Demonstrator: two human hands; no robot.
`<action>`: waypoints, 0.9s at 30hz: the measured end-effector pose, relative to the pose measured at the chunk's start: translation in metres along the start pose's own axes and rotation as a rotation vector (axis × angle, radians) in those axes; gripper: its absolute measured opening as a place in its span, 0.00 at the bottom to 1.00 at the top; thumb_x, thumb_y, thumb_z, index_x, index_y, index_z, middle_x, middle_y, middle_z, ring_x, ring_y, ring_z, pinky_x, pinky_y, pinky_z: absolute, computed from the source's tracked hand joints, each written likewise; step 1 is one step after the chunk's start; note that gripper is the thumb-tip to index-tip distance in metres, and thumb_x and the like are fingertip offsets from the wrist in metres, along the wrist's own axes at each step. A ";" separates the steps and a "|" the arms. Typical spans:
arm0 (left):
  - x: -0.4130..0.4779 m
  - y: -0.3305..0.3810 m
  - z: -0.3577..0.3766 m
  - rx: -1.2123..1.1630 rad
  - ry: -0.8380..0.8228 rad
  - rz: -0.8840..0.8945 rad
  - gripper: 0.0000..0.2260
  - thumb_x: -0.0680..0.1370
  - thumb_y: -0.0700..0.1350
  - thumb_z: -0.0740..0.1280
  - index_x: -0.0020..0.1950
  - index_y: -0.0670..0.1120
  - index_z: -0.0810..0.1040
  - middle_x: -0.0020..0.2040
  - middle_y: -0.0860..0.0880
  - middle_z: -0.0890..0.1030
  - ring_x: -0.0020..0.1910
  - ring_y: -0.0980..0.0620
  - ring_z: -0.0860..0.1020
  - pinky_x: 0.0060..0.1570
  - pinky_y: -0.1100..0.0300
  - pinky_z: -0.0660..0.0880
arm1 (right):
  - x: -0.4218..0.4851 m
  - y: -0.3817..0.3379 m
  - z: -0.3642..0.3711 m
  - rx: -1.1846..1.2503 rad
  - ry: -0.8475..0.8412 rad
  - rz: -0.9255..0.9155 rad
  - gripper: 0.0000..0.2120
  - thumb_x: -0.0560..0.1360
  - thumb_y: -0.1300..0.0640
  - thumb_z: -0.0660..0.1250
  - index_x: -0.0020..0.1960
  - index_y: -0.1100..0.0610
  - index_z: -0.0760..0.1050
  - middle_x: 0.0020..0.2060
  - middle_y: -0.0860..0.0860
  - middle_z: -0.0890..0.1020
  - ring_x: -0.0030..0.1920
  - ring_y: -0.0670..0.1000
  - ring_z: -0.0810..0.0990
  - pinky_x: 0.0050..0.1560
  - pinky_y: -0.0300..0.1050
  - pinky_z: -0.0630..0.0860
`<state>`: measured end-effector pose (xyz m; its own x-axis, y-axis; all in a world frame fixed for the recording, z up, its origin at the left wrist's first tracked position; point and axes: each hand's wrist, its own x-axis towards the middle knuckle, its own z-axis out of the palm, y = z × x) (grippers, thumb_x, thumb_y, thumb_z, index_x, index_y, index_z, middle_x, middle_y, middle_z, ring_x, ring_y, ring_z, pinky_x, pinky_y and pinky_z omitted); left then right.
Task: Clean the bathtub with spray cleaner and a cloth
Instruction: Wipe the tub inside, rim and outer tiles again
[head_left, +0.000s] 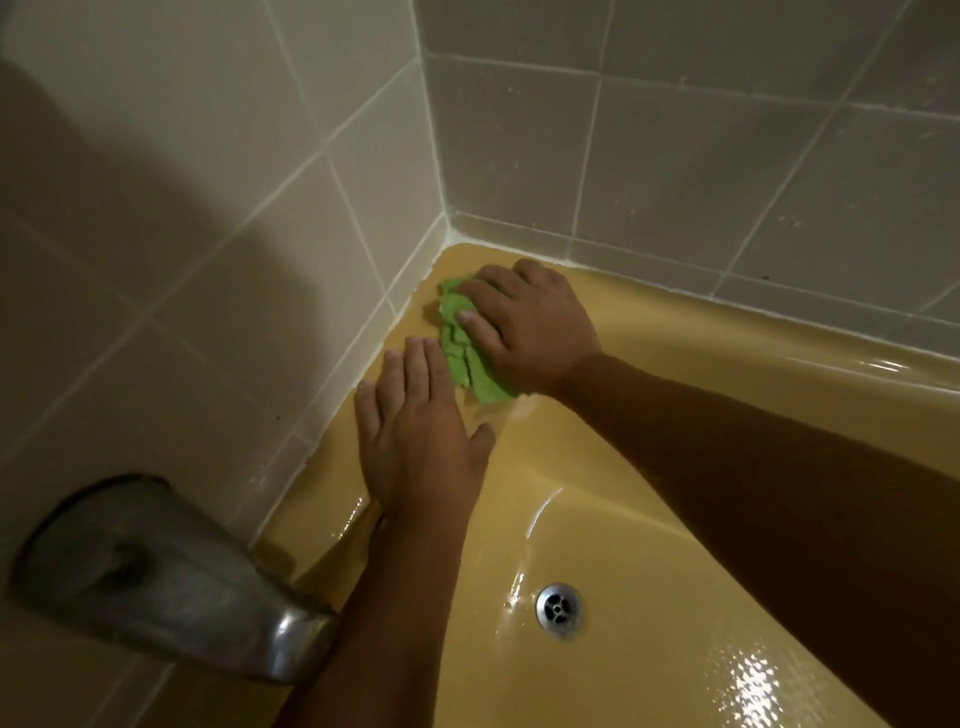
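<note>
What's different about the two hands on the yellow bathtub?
The right hand presses down on a crumpled green cloth, but the left hand lies flat on bare tub and holds nothing. The right hand sits nearer the tiled corner, and the left hand sits nearer the grey metal tap. Both lie palm down on the rim of the yellow bathtub.

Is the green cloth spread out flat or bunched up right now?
Bunched up: the green cloth shows creases and folds, crumpled under the right hand on the bathtub ledge.
</note>
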<state>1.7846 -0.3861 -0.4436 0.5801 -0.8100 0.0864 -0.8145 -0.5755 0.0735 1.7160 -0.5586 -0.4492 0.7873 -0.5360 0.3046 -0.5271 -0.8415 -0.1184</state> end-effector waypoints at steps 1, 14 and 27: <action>0.000 0.002 0.001 0.011 -0.008 -0.002 0.48 0.77 0.66 0.65 0.85 0.47 0.42 0.86 0.48 0.47 0.84 0.47 0.45 0.81 0.45 0.47 | 0.013 -0.004 0.000 -0.003 0.002 0.102 0.24 0.85 0.40 0.50 0.73 0.48 0.73 0.70 0.51 0.77 0.68 0.60 0.72 0.67 0.56 0.66; -0.013 0.002 -0.012 -0.039 -0.094 -0.030 0.48 0.77 0.68 0.65 0.85 0.48 0.42 0.85 0.49 0.44 0.84 0.48 0.43 0.81 0.43 0.44 | 0.029 0.006 0.012 0.030 -0.013 0.082 0.27 0.84 0.37 0.47 0.72 0.47 0.74 0.66 0.52 0.80 0.62 0.60 0.76 0.64 0.58 0.71; -0.060 0.014 -0.094 -0.568 -0.216 -0.191 0.31 0.85 0.55 0.61 0.84 0.47 0.54 0.83 0.46 0.57 0.81 0.46 0.58 0.74 0.50 0.63 | 0.013 -0.038 0.001 0.068 -0.049 0.213 0.26 0.84 0.39 0.50 0.73 0.51 0.72 0.68 0.55 0.76 0.65 0.64 0.72 0.65 0.59 0.68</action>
<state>1.7392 -0.3353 -0.3548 0.6509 -0.7379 -0.1785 -0.5305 -0.6103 0.5883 1.7468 -0.5337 -0.4417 0.6761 -0.7034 0.2196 -0.6618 -0.7106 -0.2388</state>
